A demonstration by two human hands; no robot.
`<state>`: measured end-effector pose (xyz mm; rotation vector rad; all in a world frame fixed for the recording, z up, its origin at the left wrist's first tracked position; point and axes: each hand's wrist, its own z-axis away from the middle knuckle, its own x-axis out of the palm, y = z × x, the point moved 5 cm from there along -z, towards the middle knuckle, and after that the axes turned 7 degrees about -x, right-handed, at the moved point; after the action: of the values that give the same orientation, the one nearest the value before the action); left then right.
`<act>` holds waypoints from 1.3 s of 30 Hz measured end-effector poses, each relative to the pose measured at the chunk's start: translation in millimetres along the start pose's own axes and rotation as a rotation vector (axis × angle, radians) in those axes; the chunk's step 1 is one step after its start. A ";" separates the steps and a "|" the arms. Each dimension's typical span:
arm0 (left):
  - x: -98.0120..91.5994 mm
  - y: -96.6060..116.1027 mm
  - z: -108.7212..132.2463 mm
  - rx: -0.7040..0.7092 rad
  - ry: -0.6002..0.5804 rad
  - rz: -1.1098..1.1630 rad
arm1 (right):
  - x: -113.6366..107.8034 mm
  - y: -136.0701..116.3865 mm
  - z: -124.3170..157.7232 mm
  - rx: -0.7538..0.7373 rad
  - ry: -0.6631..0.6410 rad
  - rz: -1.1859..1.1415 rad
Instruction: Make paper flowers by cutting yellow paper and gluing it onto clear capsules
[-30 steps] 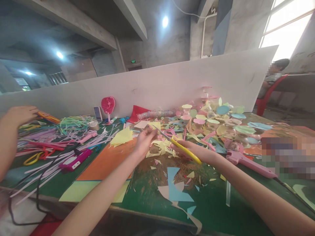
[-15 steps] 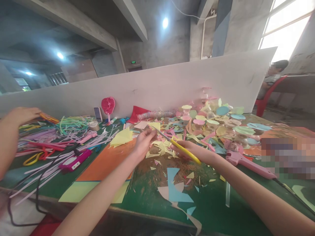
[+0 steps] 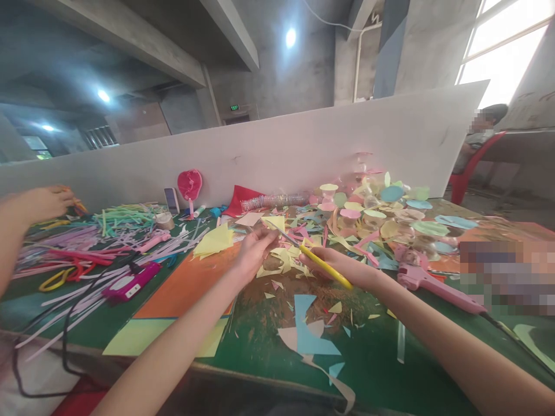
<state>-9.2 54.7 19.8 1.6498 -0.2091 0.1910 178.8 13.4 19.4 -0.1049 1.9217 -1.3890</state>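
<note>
From the head view, the right hand [image 3: 336,264] grips yellow-handled scissors [image 3: 323,266], its fingers [image 3: 314,257] closed around the handle, blades reaching past the left hand [image 3: 255,254]. That hand's fingers [image 3: 264,236] pinch narrowly; whatever they hold is too small to tell. Both hands hover over paper scraps [image 3: 281,268] on the green table [image 3: 368,370]. Beyond, a stack of clear plastic cups [image 3: 274,201] lies on its side. Another person's hand [image 3: 41,203] reaches in at far left beside coloured strips [image 3: 125,219].

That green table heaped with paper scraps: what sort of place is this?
Probably a paper-craft workshop. The green work table is strewn with coloured paper cut-outs, a right hand holds yellow-handled scissors, and a pink hot glue gun lies nearby, under bare concrete beams.
</note>
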 end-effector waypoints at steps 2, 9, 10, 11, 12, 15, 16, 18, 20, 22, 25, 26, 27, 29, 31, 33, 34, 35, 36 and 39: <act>0.2 0.3 0.3 0.002 -0.007 -0.006 | 0.3 2.3 -1.1 0.002 -0.013 -0.002; -2.0 -1.8 -3.3 0.022 -0.050 -0.055 | -0.3 1.7 -0.8 -0.005 0.003 0.016; -1.8 -1.8 -3.2 0.023 -0.054 -0.064 | -0.2 1.0 -0.9 -0.022 0.010 0.017; -1.2 -1.6 -2.7 0.024 -0.059 -0.073 | 0.0 0.6 -1.0 -0.039 0.018 0.015; -0.2 -1.2 -1.9 0.025 -0.065 -0.083 | 0.4 0.6 -1.2 -0.050 0.025 0.008; 3.7 0.4 1.0 0.029 -0.079 -0.105 | 1.4 2.3 -2.1 -0.055 0.037 -0.008; 4.8 0.8 1.9 0.031 -0.078 -0.109 | 1.5 3.0 -2.4 -0.049 0.038 -0.004; 6.0 1.3 3.0 0.035 -0.071 -0.111 | 1.3 3.4 -2.9 -0.046 0.041 0.010; 6.4 1.2 3.3 0.039 -0.069 -0.114 | 1.0 2.8 -3.2 -0.048 0.036 0.014; 6.1 0.9 3.0 0.044 -0.072 -0.115 | 0.8 1.6 -3.0 -0.052 0.028 0.005; 4.8 1.0 2.7 0.047 -0.077 -0.112 | -0.1 0.0 -2.2 -0.044 0.028 0.010; 4.4 1.2 2.7 0.045 -0.078 -0.111 | -0.3 -0.5 -1.7 -0.040 0.030 0.018; 4.1 1.4 2.8 0.041 -0.080 -0.111 | -0.3 -1.2 -1.3 -0.041 0.032 0.022; 3.7 1.8 3.3 0.031 -0.086 -0.114 | 0.7 -3.2 -0.7 -0.058 0.030 0.014; 3.6 2.4 3.7 0.022 -0.093 -0.116 | 2.6 -5.5 -0.5 -0.084 0.028 -0.009; 3.5 2.9 3.7 0.019 -0.100 -0.114 | 5.0 -6.8 -0.8 -0.098 0.020 -0.026; 3.4 3.0 3.5 0.017 -0.103 -0.114 | 6.2 -6.8 -1.1 -0.095 0.014 -0.032; 3.2 3.0 3.2 0.016 -0.104 -0.114 | 7.1 -6.6 -1.4 -0.087 0.012 -0.037; 2.8 3.0 2.7 0.015 -0.104 -0.114 | 7.8 -6.1 -1.7 -0.078 0.011 -0.042; 1.3 2.6 1.6 0.017 -0.087 -0.114 | 7.8 -4.6 -2.4 -0.050 0.027 -0.058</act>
<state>-8.6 52.8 22.4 1.6832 -0.1785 0.0349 170.2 9.9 19.6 -0.1679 1.9897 -1.3871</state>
